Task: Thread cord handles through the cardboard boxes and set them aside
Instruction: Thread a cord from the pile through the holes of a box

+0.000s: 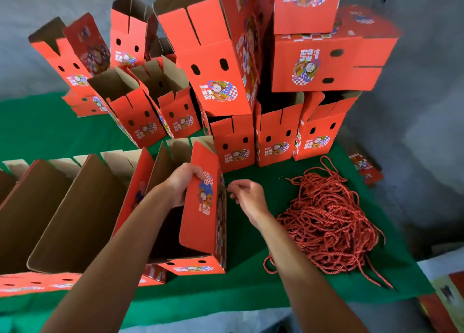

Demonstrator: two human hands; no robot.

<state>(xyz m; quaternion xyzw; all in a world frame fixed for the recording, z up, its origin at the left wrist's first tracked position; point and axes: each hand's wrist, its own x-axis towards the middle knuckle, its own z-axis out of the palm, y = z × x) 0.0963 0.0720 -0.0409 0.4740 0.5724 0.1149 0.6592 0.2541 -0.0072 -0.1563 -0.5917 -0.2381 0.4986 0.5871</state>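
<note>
A red printed cardboard box stands open on the green cloth in front of me. My left hand grips the top edge of its right wall, fingers curled over the rim. My right hand hovers just right of that box with fingers loosely curled near its side; whether it pinches a cord end I cannot tell. A tangled pile of red cord handles lies on the cloth to the right of my right arm.
Several open brown-lined boxes line up at the left. Stacked red boxes stand behind, piled high at the back right. The green cloth covers the table; more flat printed cardboard lies at the far right.
</note>
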